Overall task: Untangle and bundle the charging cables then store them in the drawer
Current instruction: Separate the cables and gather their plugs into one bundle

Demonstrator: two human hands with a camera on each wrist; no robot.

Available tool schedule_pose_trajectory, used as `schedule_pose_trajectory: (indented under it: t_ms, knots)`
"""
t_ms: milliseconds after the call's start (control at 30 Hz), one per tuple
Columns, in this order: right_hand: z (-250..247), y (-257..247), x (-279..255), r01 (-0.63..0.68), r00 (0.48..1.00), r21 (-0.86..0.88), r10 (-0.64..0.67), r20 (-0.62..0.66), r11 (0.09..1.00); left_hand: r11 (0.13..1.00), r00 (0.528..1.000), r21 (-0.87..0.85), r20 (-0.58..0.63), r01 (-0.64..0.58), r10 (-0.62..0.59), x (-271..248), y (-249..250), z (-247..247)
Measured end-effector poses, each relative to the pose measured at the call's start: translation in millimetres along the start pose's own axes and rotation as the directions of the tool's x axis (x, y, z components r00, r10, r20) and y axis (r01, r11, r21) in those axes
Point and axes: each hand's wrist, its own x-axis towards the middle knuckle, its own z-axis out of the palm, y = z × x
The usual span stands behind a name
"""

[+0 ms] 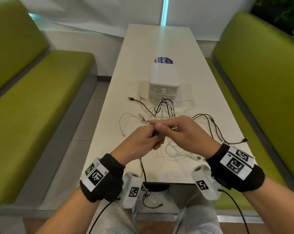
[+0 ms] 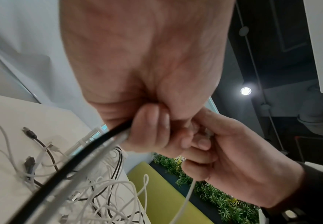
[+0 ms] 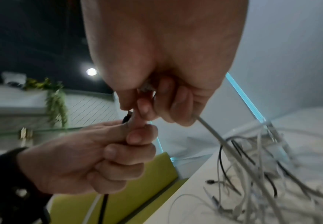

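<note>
Hands hiding gripped cable ends

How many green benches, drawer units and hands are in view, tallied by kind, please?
Green benches: 2
Drawer unit: 1
Hands: 2, left hand and right hand, both gripping cables
Cables: too tangled to count
Total counted: 5
</note>
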Motion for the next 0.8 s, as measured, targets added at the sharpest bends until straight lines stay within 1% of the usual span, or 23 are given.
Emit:
schedule_pose_trajectory:
  t_ms: [67, 100, 167, 233, 300, 333, 367, 467, 533, 600, 700, 800]
  knots:
    - [2, 0, 1, 0.018, 0.999, -0.146, -0.012, 0.039, 0.989, 0.999, 1.0, 0.034, 0.005, -0.009, 0.009, 0, 2, 0]
    - [3, 0, 1, 0.021, 0.999, -0.16, -0.014, 0.042, 0.987, 0.999, 1.0, 0.032, 0.001, 0.001, -0.001, -1, 2, 0]
    - [3, -1, 0, 0.037, 0.999, -0.104, -0.034, 0.026, 0.994, 1.0, 1.0, 0.024, -0.012, 0.02, -0.02, 0, 2, 0]
    - [5, 0, -1, 0.08, 0.996, -0.086, -0.083, -0.03, 0.993, 0.999, 0.998, 0.015, -0.041, 0.038, -0.037, 0, 2, -1]
    - [8, 0, -2, 0.117, 0.986, -0.096, -0.127, -0.107, 0.988, 0.997, 0.996, -0.052, -0.069, 0.057, -0.06, 0, 4, -3]
    - [9, 0, -2, 0.128, 0.981, -0.09, -0.139, -0.136, 0.988, 0.994, 0.996, -0.091, -0.064, 0.06, -0.066, 0, 4, -5]
    - [10, -1, -3, 0.137, 0.977, -0.077, -0.147, -0.155, 0.988, 0.993, 0.997, -0.108, -0.046, 0.053, -0.058, 0, 5, -7]
    - [10, -4, -2, 0.148, 0.97, -0.068, -0.158, -0.183, 0.987, 0.998, 0.999, -0.057, 0.05, 0.005, -0.002, -2, 5, -8]
    - [11, -5, 0, 0.136, 0.965, -0.103, -0.155, -0.21, 0.985, 0.998, 0.997, -0.067, 0.076, 0.013, -0.008, -2, 3, -8]
    - [14, -4, 1, 0.103, 0.969, -0.148, -0.133, -0.209, 0.984, 0.996, 0.997, -0.085, 0.075, 0.029, -0.023, -1, 3, -7]
    - [15, -3, 2, 0.073, 0.984, -0.209, -0.105, -0.147, 0.975, 0.995, 0.997, -0.091, 0.072, 0.037, -0.03, -1, 4, -3]
    - [10, -6, -2, 0.074, 0.988, -0.126, -0.09, -0.122, 0.989, 0.995, 1.0, -0.093, 0.011, 0.017, -0.016, -2, 5, 1]
